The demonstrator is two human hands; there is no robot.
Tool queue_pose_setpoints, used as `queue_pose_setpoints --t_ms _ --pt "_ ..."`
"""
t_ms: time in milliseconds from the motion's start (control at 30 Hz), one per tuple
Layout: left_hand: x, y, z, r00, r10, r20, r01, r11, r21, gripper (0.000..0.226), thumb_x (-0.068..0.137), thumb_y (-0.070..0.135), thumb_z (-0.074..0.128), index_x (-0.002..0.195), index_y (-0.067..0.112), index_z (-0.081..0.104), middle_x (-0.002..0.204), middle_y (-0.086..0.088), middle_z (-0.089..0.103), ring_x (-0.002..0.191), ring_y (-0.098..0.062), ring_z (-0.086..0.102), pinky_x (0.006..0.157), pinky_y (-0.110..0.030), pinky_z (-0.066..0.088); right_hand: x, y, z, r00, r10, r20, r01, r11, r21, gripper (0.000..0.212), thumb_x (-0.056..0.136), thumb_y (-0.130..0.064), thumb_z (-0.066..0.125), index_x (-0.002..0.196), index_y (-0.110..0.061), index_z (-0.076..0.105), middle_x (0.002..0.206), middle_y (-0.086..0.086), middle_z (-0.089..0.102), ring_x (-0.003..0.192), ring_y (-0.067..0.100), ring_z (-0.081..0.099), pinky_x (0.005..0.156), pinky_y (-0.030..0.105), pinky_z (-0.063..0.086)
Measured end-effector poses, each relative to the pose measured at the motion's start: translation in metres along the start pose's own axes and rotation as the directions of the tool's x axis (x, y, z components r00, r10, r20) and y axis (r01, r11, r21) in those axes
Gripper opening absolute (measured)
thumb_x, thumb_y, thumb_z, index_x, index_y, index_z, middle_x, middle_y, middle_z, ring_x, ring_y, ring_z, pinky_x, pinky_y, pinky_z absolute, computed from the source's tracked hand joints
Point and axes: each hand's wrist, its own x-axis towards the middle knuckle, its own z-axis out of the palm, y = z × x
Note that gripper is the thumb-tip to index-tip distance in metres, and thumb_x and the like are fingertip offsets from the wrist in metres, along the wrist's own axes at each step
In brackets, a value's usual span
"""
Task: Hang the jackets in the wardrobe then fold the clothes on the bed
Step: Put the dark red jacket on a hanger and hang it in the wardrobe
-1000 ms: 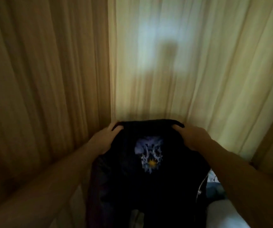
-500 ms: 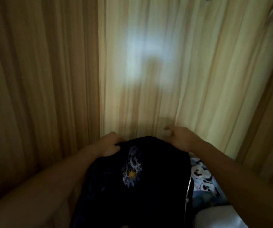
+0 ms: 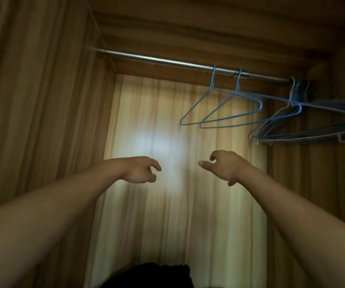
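Curtain-lined wardrobe (image 3: 209, 21), metal rail (image 3: 157, 59) across top, dark jacket (image 3: 157, 275) at bottom edge, bunched hangers (image 3: 296, 129) at rail's right end, two blue wire hangers (image 3: 212, 80) mid-rail, left hand (image 3: 140, 170) and right hand (image 3: 225, 166) raised, loosely curled, empty.

A shiny rail (image 3: 167, 60) runs across the top of the wardrobe (image 3: 209, 21), from the left wall to the right wall. Things hang on it by their hooks. Right of the middle hang two thin blue hangers, the first hanger (image 3: 212, 80) and the second hanger (image 3: 238, 80), close side by side. At the far right end of the rail a bunch of hangers (image 3: 294, 88) is pushed tight together, touching each other.
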Motion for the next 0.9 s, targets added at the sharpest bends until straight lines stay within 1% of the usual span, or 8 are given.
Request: queue_pose_setpoints --t_ms 133,233,300,400,533,667,767,900 --pt "-0.003 0.021 -0.032 0.998 0.01 -0.066 -0.015 0.997 -0.081 0.046 0.098 0.019 0.051 0.144 0.025 0.049 0.111 -0.001 0.065 0.088 -0.019 0.064 0.072 -0.032 0.05 -0.001 0.004 -0.038 0.974 0.119 -0.193 -0.036 0.921 0.388 0.082 0.085 -0.074 0.058 0.136 -0.011 0.049 0.096 0.01 0.064 0.07 0.029 0.073 0.052 0.047 0.062" --pt "-0.006 0.028 -0.038 0.997 0.024 -0.078 -0.029 0.997 -0.069 0.047 0.097 0.02 0.05 0.144 0.027 0.048 0.111 0.003 0.064 0.099 -0.022 0.067 0.074 -0.032 0.052 -0.005 0.002 -0.06 0.937 0.246 -0.25 0.035 0.644 0.764 0.089 0.083 -0.072 0.066 0.147 -0.019 0.035 0.104 0.015 0.065 0.066 0.033 0.076 0.052 0.044 0.062" --pt "-0.007 0.03 -0.038 0.997 0.029 -0.077 -0.034 0.998 -0.059 0.049 0.097 0.021 0.05 0.145 0.028 0.047 0.108 0.006 0.064 0.087 -0.018 0.065 0.072 -0.03 0.051 -0.006 -0.001 -0.075 0.913 0.298 -0.278 0.107 0.483 0.869 0.088 0.082 -0.072 0.067 0.15 -0.027 0.032 0.108 0.014 0.065 0.066 0.032 0.076 0.051 0.036 0.059" --pt "-0.007 0.03 -0.037 0.996 0.033 -0.079 -0.037 0.998 -0.041 0.049 0.097 0.022 0.051 0.146 0.029 0.046 0.11 0.004 0.065 0.088 -0.019 0.064 0.072 -0.029 0.051 -0.004 -0.008 -0.098 0.893 0.314 -0.322 0.203 0.359 0.911 0.066 0.094 -0.061 0.061 0.145 -0.026 0.038 0.115 0.013 0.061 0.071 0.032 0.077 0.053 0.035 0.06" --pt "-0.007 0.027 -0.036 0.995 0.052 -0.091 -0.054 0.999 -0.011 0.047 0.098 0.021 0.049 0.144 0.029 0.048 0.103 0.012 0.063 0.102 -0.017 0.067 0.075 -0.024 0.049 0.005 -0.018 -0.115 0.863 0.321 -0.39 0.271 0.359 0.893 0.031 0.108 -0.041 0.044 0.123 -0.015 0.051 0.103 0.013 0.061 0.068 0.031 0.072 0.052 0.032 0.061" --pt "-0.01 0.021 -0.037 0.994 0.059 -0.091 -0.058 0.998 0.015 0.045 0.098 0.02 0.049 0.143 0.028 0.048 0.099 0.015 0.062 0.103 -0.016 0.066 0.078 -0.025 0.048 0.016 -0.025 -0.128 0.809 0.395 -0.435 0.309 0.342 0.887 0.027 0.111 -0.026 0.039 0.124 -0.008 0.054 0.078 0.009 0.063 0.065 0.025 0.067 0.052 0.025 0.06" --pt "-0.012 0.015 -0.04 0.992 0.056 -0.111 -0.055 0.998 0.012 0.045 0.098 0.019 0.049 0.142 0.027 0.049 0.101 0.012 0.063 0.105 -0.017 0.065 0.08 -0.025 0.048 0.02 -0.03 -0.136 0.784 0.424 -0.453 0.342 0.314 0.886 0.03 0.111 -0.024 0.037 0.12 -0.004 0.058 0.082 0.011 0.065 0.074 0.028 0.067 0.065 0.032 0.064" --pt "-0.011 0.007 -0.041 0.987 0.042 -0.153 -0.046 0.999 -0.021 0.043 0.097 0.018 0.051 0.139 0.026 0.052 0.104 0.01 0.063 0.099 -0.015 0.064 0.074 -0.022 0.047 0.018 -0.034 -0.139 0.767 0.421 -0.483 0.379 0.31 0.872 0.03 0.111 -0.027 0.037 0.094 -0.014 0.058 0.077 0.009 0.067 0.066 0.023 0.068 0.066 0.035 0.064"
